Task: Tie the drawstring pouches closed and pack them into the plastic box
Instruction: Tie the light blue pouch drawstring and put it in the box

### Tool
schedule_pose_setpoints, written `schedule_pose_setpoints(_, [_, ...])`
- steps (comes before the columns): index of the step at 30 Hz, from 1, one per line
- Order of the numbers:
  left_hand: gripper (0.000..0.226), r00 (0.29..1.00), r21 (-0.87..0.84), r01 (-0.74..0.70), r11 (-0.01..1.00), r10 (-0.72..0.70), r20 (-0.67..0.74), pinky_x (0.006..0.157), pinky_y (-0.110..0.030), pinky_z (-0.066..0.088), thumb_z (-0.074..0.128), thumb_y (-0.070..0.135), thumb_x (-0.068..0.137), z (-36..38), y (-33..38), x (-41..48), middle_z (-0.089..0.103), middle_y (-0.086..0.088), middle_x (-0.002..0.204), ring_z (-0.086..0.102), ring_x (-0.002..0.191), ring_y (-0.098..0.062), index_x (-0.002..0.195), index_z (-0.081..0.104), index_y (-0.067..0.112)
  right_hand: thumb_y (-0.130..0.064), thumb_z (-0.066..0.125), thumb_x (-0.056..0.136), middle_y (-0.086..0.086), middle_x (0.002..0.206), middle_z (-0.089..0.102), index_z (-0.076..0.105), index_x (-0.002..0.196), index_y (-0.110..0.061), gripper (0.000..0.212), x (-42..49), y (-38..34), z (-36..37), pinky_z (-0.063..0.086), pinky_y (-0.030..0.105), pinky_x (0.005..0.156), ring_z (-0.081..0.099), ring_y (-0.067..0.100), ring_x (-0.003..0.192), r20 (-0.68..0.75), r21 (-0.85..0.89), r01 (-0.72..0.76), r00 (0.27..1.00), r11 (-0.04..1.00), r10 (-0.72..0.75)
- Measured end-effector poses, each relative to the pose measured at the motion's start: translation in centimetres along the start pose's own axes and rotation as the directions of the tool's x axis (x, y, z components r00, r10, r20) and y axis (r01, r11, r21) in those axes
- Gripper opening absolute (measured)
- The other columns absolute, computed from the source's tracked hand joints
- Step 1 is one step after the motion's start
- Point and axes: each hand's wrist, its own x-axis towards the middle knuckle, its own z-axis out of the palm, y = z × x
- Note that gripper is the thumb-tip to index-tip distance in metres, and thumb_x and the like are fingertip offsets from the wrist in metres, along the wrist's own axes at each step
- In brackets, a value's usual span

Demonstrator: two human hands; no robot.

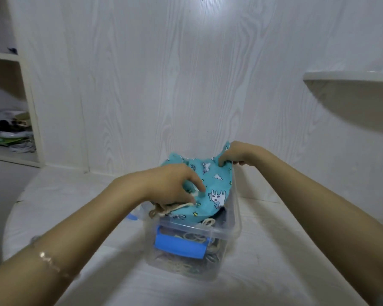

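On top of the clear plastic box point(234, 208), which stands on a white table point(274, 250), lies a teal drawstring pouch point(215, 184) printed with white cartoon figures and small yellow stars. It covers most of the box's opening, its far edge rising above the rim and its near edge drooping inside. The left hand point(173, 184) presses down on the pouch's near left part, fingers curled and pinching the fabric close to the beige drawstring point(164, 209), which bunches in a knot at the box's left edge. The right hand point(237, 154) grips the pouch's far right corner, fingers closed on the cloth just above the rim. A thin bracelet point(51, 262) sits on the left forearm. Through the transparent front wall more cord loops and dark fabric show, probably other pouches, though blur makes them hard to separate. A blue latch handle point(179, 245) is on the front of the box. Behind stands a white wood-grain wall point(164, 74), with open shelves point(9, 133) at the left holding clutter.
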Motion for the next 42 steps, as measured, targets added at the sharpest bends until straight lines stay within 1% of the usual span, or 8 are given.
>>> schedule_pose_setpoints(3, [0.045,0.944,0.178,0.028,0.984,-0.084,0.318,0.084,-0.038,0.056,0.052,0.029,0.093,0.4,0.3,1.2,0.059,0.003,0.121,0.064,0.087,-0.025,0.135,0.046,0.043,-0.004,0.073,0.075,0.011,0.103,0.052,0.046,0.126,-0.002,0.057,0.4,-0.7,0.5,0.048,0.034,0.069,0.049,0.023,0.085,0.032,-0.097,0.096,0.995,0.991,-0.094])
schedule_pose_setpoints(9, [0.057,0.827,0.354,0.061,0.933,-0.246,0.506,0.048,-0.022,0.045,0.045,0.036,0.098,1.2,2.0,3.0,0.045,-0.008,0.120,0.048,0.057,-0.015,0.150,0.024,0.025,-0.035,0.076,0.076,0.006,0.106,0.060,0.054,0.107,-0.013,0.044,0.9,-0.6,4.1,0.042,0.033,0.079,0.050,0.024,0.095,0.095,-0.676,0.228,0.970,0.701,-0.224])
schedule_pose_setpoints(14, [0.044,0.871,0.263,-0.014,0.965,-0.117,0.476,0.093,-0.029,0.047,0.045,0.027,0.099,0.5,2.2,3.5,0.048,-0.001,0.140,0.054,0.115,-0.022,0.142,0.044,0.020,-0.029,0.056,0.088,0.000,0.067,0.047,0.043,0.066,-0.014,0.030,0.3,-2.1,3.1,0.037,0.030,0.062,0.044,0.019,0.063,0.055,-0.718,0.262,0.945,0.644,-0.323])
schedule_pose_setpoints(21, [0.047,0.787,0.153,0.025,0.988,-0.114,0.606,0.086,-0.027,0.050,0.059,0.008,0.090,-0.2,0.9,3.8,0.058,0.004,0.118,0.056,0.095,-0.014,0.133,0.054,0.026,-0.015,0.063,0.080,0.000,0.073,0.049,0.056,0.084,-0.012,0.009,0.8,-2.6,4.8,0.039,0.028,0.053,0.047,0.019,0.064,0.194,-0.830,0.243,0.970,0.501,-0.148])
schedule_pose_setpoints(26, [0.074,0.741,0.520,-0.068,0.852,-0.306,0.598,0.095,-0.040,0.047,0.064,0.032,0.087,2.5,1.1,5.4,0.041,-0.007,0.145,0.051,0.120,-0.029,0.149,0.025,0.025,-0.021,0.064,0.088,0.000,0.074,0.048,0.059,0.096,-0.011,0.014,1.0,-2.1,7.1,0.043,0.030,0.065,0.052,0.019,0.074,0.262,-0.879,0.328,0.938,0.345,-0.225])
schedule_pose_setpoints(29, [0.063,0.765,0.619,-0.090,0.780,-0.344,0.544,0.084,-0.036,0.041,0.062,0.027,0.090,3.9,1.6,5.9,0.043,-0.011,0.142,0.047,0.106,-0.027,0.145,0.034,0.011,-0.033,0.066,0.083,0.002,0.085,0.060,0.063,0.090,-0.011,0.023,1.0,-3.0,5.3,0.050,0.033,0.070,0.058,0.022,0.080,0.292,-0.782,0.324,0.945,0.532,-0.147])
schedule_pose_setpoints(33, [0.057,0.805,0.623,-0.074,0.779,-0.322,0.498,0.077,-0.034,0.039,0.062,0.026,0.090,4.1,1.7,5.8,0.050,-0.010,0.134,0.047,0.094,-0.024,0.140,0.042,0.007,-0.009,0.054,0.088,0.013,0.078,0.069,0.066,0.078,0.003,0.020,2.9,-5.2,3.2,0.051,0.031,0.067,0.059,0.023,0.066,0.079,-0.349,0.427,0.900,0.834,-0.428])
schedule_pose_setpoints(42, [0.061,0.829,0.541,-0.053,0.839,-0.265,0.492,0.084,-0.033,0.040,0.064,0.024,0.089,4.6,0.8,5.7,0.049,-0.011,0.138,0.051,0.120,-0.029,0.141,0.039,0.005,-0.014,0.068,0.081,0.015,0.078,0.064,0.065,0.081,0.000,0.014,4.4,-7.0,5.7,0.043,0.031,0.060,0.053,0.024,0.068,0.195,-0.359,0.380,0.924,0.852,-0.330])
